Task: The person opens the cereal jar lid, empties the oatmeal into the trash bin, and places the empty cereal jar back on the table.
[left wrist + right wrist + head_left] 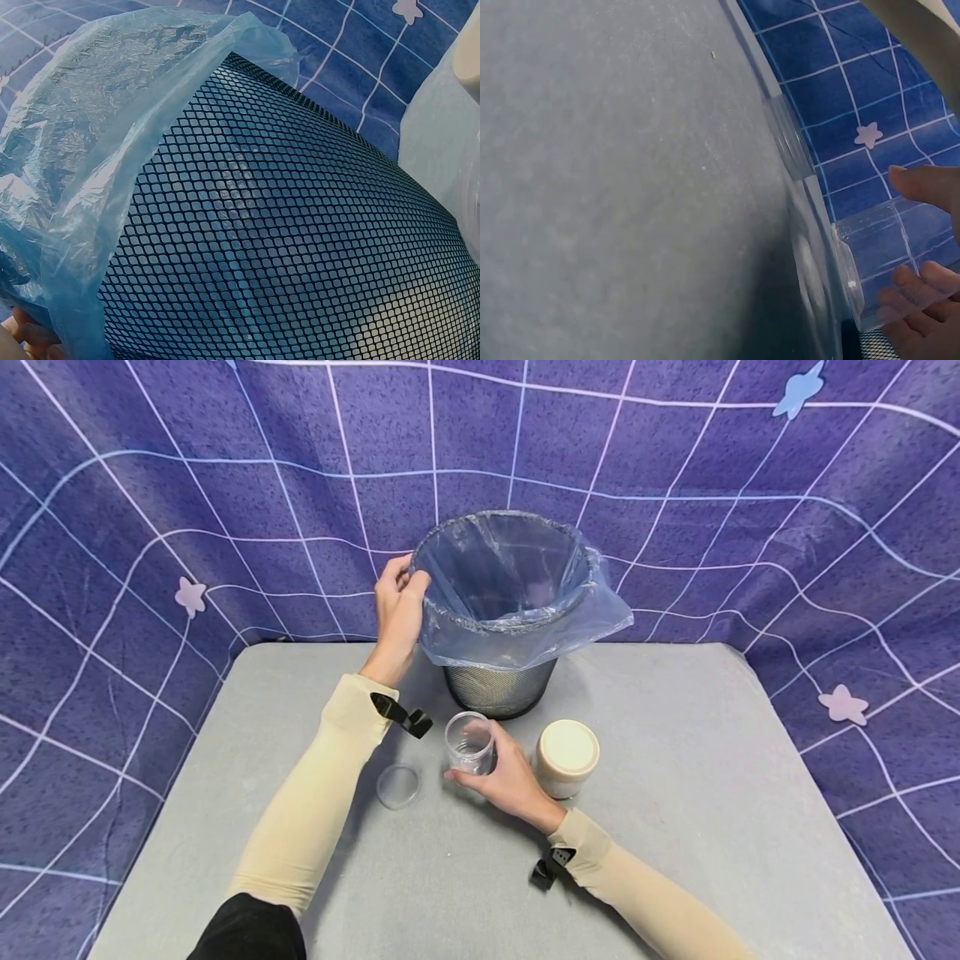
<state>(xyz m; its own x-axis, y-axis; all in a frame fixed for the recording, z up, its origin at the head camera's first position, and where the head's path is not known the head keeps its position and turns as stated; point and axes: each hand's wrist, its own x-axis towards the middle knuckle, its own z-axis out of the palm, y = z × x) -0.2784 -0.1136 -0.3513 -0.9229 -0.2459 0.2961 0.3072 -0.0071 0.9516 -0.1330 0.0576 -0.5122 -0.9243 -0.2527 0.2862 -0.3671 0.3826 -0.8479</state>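
My left hand [401, 606] grips the left rim of a black mesh wastebasket [498, 687], thumb over the edge. A translucent blue bin liner [517, 568] lines the basket and folds over its rim. In the left wrist view the mesh wall [285, 217] fills most of the picture, and fingers [34, 337] show at the lower left corner. My right hand [513, 781] holds a clear plastic jar [469, 745], upright and without a lid, in front of the basket. The right wrist view shows thumb and fingers around the jar [885, 240], its base close over the table.
A clear round lid [397, 787] lies flat on the grey table [675, 760] left of the jar. Just right of my right hand stands a jar with a cream lid [568, 747]. Purple patterned cloth [300, 527] hangs behind and at both sides.
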